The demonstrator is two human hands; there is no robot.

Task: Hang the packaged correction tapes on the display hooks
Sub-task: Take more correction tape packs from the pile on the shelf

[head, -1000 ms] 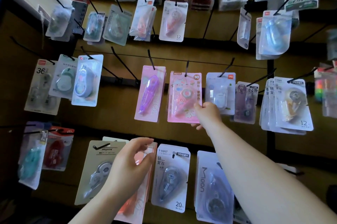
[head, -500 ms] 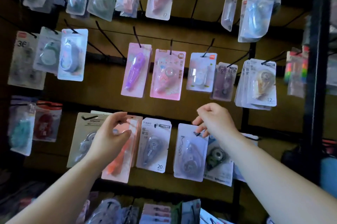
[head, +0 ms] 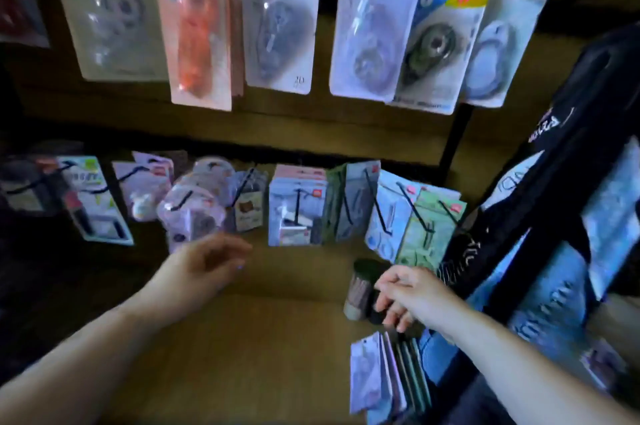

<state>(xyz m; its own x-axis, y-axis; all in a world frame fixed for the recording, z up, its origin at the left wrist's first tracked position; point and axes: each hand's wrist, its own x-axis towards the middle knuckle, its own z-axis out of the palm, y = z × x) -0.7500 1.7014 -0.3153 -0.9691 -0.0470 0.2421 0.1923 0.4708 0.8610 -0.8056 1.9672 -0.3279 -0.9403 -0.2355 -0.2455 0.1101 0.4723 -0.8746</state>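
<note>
Packaged correction tapes hang on black hooks across the top: a grey pack (head: 114,9), an orange pack (head: 199,26), a white pack (head: 280,19) and a pale pack (head: 374,29). A lower row of packs (head: 298,206) hangs on hooks just above my hands. A loose stack of packs (head: 381,372) stands on edge at the bottom right. My left hand (head: 204,272) hovers empty with loosely curled fingers below the lower row. My right hand (head: 408,296) reaches down just above the stack, fingers stretched over a dark item. The view is blurred.
A brown cardboard surface (head: 242,338) lies under both arms. A dark cylinder (head: 360,286) stands just left of my right hand. A black rack post (head: 554,182) with blue printed packs runs diagonally along the right side.
The view has dropped from the upper rows to the lowest ones. My left hand let go of the orange pack and lowered. My right hand came down toward the loose stack.
</note>
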